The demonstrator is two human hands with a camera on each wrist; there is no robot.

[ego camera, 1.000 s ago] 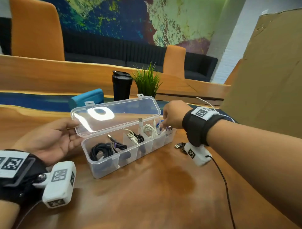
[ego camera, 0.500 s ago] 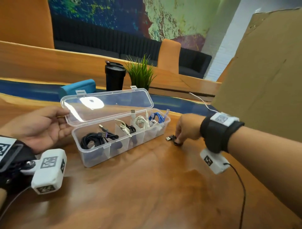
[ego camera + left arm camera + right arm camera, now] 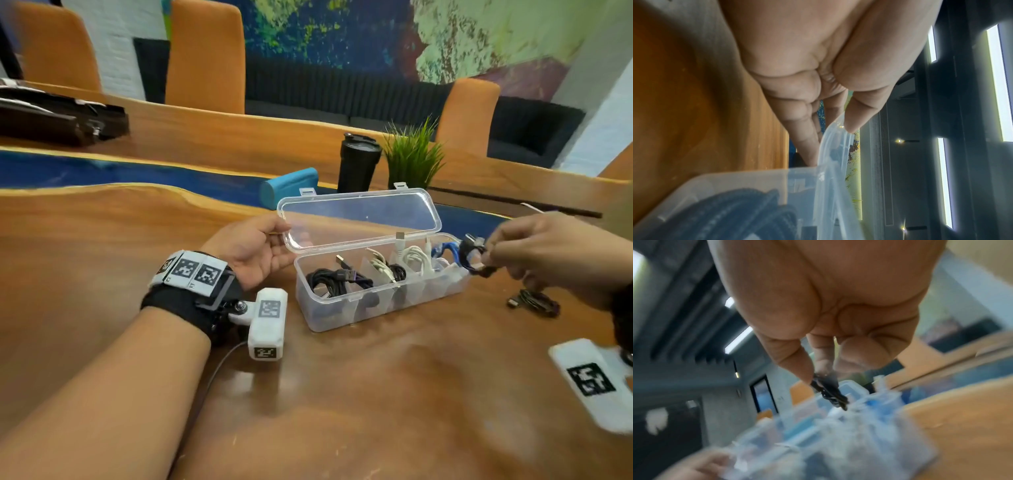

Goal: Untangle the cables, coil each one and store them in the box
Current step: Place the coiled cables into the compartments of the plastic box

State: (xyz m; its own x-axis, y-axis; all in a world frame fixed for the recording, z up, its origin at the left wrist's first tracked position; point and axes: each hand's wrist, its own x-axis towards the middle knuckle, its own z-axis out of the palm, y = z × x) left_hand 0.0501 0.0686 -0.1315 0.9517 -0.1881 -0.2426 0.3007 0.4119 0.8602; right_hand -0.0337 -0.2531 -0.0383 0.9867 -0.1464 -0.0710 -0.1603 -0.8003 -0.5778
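A clear plastic box (image 3: pixel 342 315) stands on the wooden table with its lid (image 3: pixel 359 219) raised. Its compartments hold a black cable (image 3: pixel 329 281), white cables (image 3: pixel 411 260) and a blue cable (image 3: pixel 445 248). My left hand (image 3: pixel 279 236) pinches the lid's left edge; in the left wrist view the thumb and fingers of that hand (image 3: pixel 830 142) sit either side of the lid (image 3: pixel 836 146). My right hand (image 3: pixel 493 255) pinches a small coiled black cable (image 3: pixel 471 255) just above the box's right end. The blurred right wrist view shows the same hand (image 3: pixel 818 374) and cable (image 3: pixel 830 392).
Another coiled black cable (image 3: pixel 534 303) lies on the table right of the box. Behind the box stand a teal case (image 3: pixel 291 185), a black tumbler (image 3: pixel 358 161) and a small green plant (image 3: pixel 412 157). A dark bag (image 3: pixel 58 116) lies far left.
My right hand left the box's right compartment, went down to the table beside it, and now holds a small black cable lifted over the box's right end. The left hand stays on the lid.
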